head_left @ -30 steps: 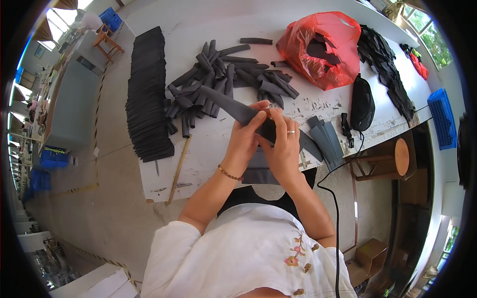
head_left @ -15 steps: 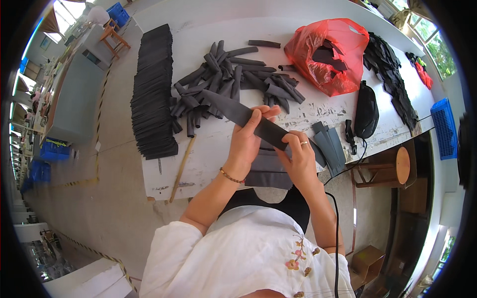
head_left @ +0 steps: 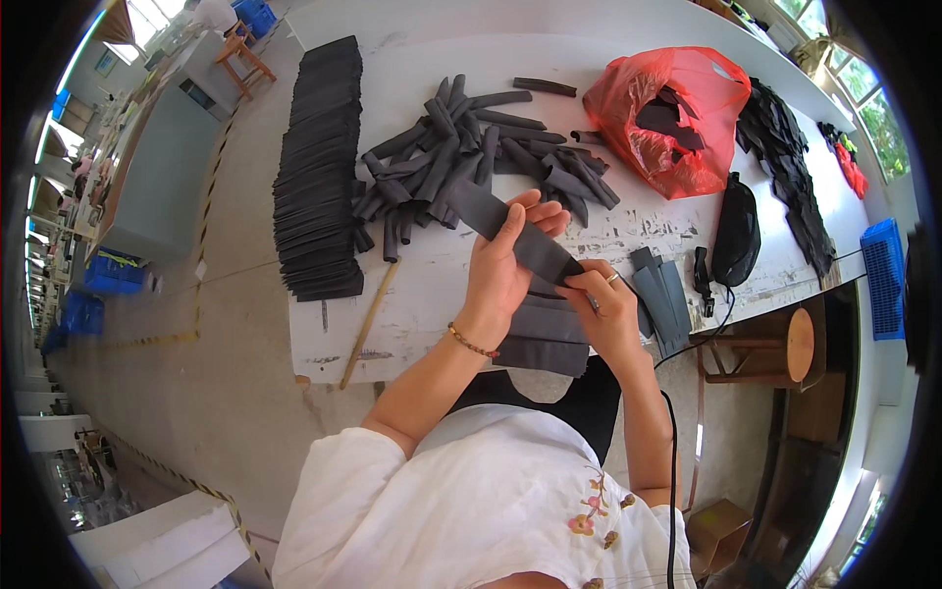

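A dark grey fabric strip (head_left: 538, 249) is stretched between my two hands above the table's front part. My left hand (head_left: 498, 263) grips its middle, thumb on top and fingers beneath, with the free end pointing to the far left. At the near right end, my right hand (head_left: 606, 306) pinches the strip between thumb and fingers; that end looks bent, though the fingers partly hide it. Beneath my hands lie flat dark strips (head_left: 540, 336) at the table edge. Just beyond is a heap of rolled dark strips (head_left: 432, 162).
A long stack of dark strips (head_left: 319, 177) lines the left, near a wooden stick (head_left: 368, 324). On the right are grey strips (head_left: 664, 294), a black pouch (head_left: 736, 236) with a cord, a red plastic bag (head_left: 677, 118) and more black pieces (head_left: 785, 167). A stool (head_left: 760, 348) stands there.
The strip's free end beyond my left hand looks shorter now. My right fingers have curled further around the near end. The whole view has shifted slightly.
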Motion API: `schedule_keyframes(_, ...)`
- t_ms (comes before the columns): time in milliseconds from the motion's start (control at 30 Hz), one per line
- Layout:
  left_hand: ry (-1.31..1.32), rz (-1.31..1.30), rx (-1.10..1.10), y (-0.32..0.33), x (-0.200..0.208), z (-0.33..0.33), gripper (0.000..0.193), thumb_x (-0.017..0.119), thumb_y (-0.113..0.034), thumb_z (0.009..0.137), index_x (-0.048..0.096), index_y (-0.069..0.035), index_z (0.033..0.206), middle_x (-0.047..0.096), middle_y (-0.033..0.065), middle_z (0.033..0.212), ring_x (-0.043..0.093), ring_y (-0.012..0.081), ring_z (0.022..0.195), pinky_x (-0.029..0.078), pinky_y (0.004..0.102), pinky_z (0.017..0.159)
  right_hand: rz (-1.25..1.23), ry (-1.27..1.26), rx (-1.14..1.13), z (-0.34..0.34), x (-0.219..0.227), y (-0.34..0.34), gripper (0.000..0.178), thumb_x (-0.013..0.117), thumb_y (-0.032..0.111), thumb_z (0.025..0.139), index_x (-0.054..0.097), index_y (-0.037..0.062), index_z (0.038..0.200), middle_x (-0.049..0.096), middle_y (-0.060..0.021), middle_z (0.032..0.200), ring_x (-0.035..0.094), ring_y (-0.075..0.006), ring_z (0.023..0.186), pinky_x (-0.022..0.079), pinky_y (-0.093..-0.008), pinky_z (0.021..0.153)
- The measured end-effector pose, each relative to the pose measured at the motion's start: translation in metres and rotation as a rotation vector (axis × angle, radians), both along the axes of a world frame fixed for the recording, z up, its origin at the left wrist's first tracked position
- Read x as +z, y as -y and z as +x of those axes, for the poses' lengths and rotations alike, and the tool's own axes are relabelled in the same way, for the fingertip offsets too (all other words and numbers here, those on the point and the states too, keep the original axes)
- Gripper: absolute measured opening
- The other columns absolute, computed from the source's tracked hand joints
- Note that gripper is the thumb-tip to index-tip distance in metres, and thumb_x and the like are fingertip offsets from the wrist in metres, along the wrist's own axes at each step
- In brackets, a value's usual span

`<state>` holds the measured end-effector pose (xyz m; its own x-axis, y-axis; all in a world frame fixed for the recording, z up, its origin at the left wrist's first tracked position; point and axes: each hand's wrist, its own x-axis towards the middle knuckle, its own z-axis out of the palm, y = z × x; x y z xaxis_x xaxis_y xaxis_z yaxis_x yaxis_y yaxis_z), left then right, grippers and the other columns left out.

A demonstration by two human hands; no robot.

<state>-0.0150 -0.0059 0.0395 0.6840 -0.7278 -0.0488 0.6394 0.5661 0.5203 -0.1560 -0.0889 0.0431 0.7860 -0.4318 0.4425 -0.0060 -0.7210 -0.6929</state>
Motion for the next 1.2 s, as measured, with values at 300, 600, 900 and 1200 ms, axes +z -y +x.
schedule_keyframes(300, -0.055, -0.055, 0.081, 0.010, -0.008, -0.029, 0.033, 0.056, -0.029, 0.097, 0.055, 0.000, 0.113, 0.066, 0.0136, 0.102, 0.064, 0.0294, 0.100, 0.049, 0.0408, 0.095, 0.089, 0.061, 0.025, 0.011, -0.001, 0.003, 0.016, 0.074, -0.003, 0.075, 0.061, 0.0008, 0.083, 0.065, -0.0125, 0.094, 0.065, -0.0254, 0.072, 0.053, -0.0306, 0.063)
schedule_keyframes(600, -0.076, -0.048, 0.014, 0.007, -0.011, -0.026, 0.029, 0.053, -0.025, 0.099, 0.058, 0.001, 0.111, 0.066, 0.0140, 0.103, 0.064, 0.0304, 0.102, 0.050, 0.0410, 0.093, 0.086, 0.012, 0.025, 0.012, -0.002, 0.006, 0.015, 0.074, -0.002, 0.075, 0.062, 0.0002, 0.084, 0.065, -0.0121, 0.093, 0.065, -0.0253, 0.075, 0.052, -0.0307, 0.066)
schedule_keyframes(900, -0.055, -0.039, -0.099, 0.004, -0.014, -0.013, 0.031, 0.049, -0.024, 0.100, 0.056, 0.002, 0.116, 0.065, 0.0173, 0.111, 0.061, 0.0332, 0.109, 0.047, 0.0443, 0.100, 0.144, 0.010, 0.001, 0.011, -0.001, 0.003, 0.014, 0.074, 0.003, 0.078, 0.064, -0.0008, 0.087, 0.064, -0.0111, 0.096, 0.063, -0.0233, 0.079, 0.051, -0.0297, 0.068)
schedule_keyframes(1200, 0.086, -0.109, -0.048, 0.008, -0.008, 0.001, 0.041, 0.043, -0.033, 0.102, 0.051, 0.000, 0.125, 0.058, 0.0197, 0.126, 0.052, 0.0345, 0.123, 0.039, 0.0476, 0.107, 0.853, 0.169, -0.218, 0.017, -0.005, -0.017, 0.015, 0.072, 0.011, 0.086, 0.064, -0.0004, 0.093, 0.060, -0.0026, 0.091, 0.054, -0.0097, 0.082, 0.047, -0.0240, 0.072)
